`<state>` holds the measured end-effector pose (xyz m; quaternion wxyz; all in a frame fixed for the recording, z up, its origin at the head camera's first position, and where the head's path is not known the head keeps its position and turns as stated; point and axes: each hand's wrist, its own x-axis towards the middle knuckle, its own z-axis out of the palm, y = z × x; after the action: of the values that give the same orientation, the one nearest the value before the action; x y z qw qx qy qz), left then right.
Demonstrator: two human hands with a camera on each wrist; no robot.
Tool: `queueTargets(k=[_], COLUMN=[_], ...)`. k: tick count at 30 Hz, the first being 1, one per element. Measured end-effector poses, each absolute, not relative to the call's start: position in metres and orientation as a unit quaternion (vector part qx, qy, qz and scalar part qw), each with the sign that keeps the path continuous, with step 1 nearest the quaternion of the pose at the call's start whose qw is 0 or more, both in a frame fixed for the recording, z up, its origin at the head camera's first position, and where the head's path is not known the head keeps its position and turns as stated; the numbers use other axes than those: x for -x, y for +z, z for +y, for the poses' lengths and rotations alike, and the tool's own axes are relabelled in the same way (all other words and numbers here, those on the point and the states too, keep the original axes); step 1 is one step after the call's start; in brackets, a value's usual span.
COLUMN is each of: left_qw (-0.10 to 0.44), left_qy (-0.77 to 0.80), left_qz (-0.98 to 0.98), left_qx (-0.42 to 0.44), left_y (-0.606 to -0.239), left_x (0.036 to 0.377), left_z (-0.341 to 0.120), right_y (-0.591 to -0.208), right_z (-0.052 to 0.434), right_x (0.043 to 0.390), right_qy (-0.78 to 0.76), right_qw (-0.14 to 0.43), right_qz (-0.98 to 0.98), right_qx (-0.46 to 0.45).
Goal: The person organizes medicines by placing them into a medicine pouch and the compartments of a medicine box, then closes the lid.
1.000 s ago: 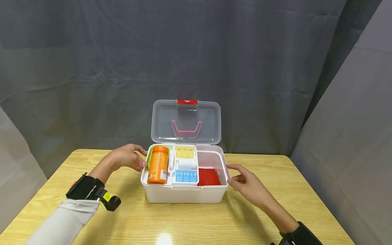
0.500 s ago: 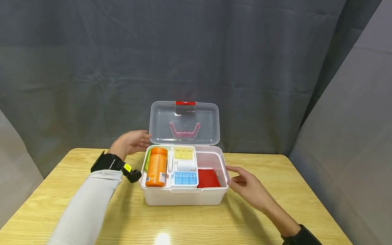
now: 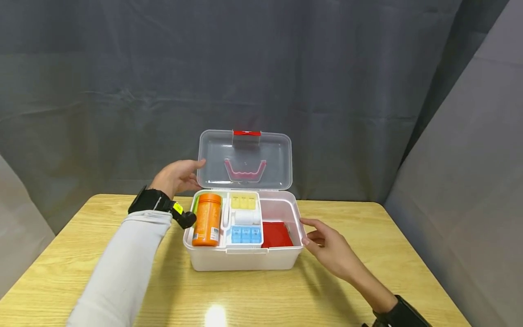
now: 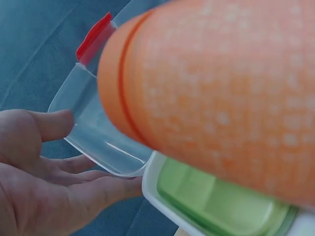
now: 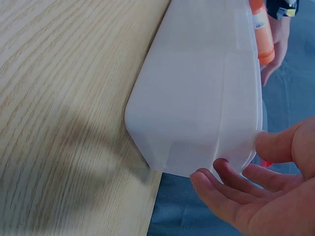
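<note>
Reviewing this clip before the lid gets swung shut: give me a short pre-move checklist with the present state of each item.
1. Left hand at the left edge of the lid, fingers straight: ok.
2. Right hand at the right wall of the box; contact: cannot tell.
3. Orange bottle lying flat in the tray; low enough for the lid: cannot tell.
4. Nothing overhangs the visible rim: ok.
5. Red latch on the lid's top edge, free: ok.
6. Box fully on the table: ok.

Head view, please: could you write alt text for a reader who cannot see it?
An open white storage box sits on a wooden table, its clear lid raised. The left hand reaches the lid's edge; the right hand rests beside the box.
</note>
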<state>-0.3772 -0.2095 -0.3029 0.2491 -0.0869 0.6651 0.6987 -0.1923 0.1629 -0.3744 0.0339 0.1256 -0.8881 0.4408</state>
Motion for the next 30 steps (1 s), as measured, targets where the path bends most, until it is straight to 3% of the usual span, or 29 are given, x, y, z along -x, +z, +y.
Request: queueTargets(k=[13, 30], left_qw=[0.198, 0.254], left_qy=[0.612, 0.587], left_qz=[0.766, 0.759], left_qx=[0.010, -0.118], left_y=[-0.284, -0.270], left_x=[0.364, 0.333], left_z=[-0.209, -0.240], right_y=[-0.375, -0.376], right_z=[0.159, 0.158], right_x=[0.193, 0.195], right_qy=[0.438, 0.435], right_qw=[0.042, 0.038], right_qz=[-0.890, -0.892], right_qx=[-0.123, -0.116])
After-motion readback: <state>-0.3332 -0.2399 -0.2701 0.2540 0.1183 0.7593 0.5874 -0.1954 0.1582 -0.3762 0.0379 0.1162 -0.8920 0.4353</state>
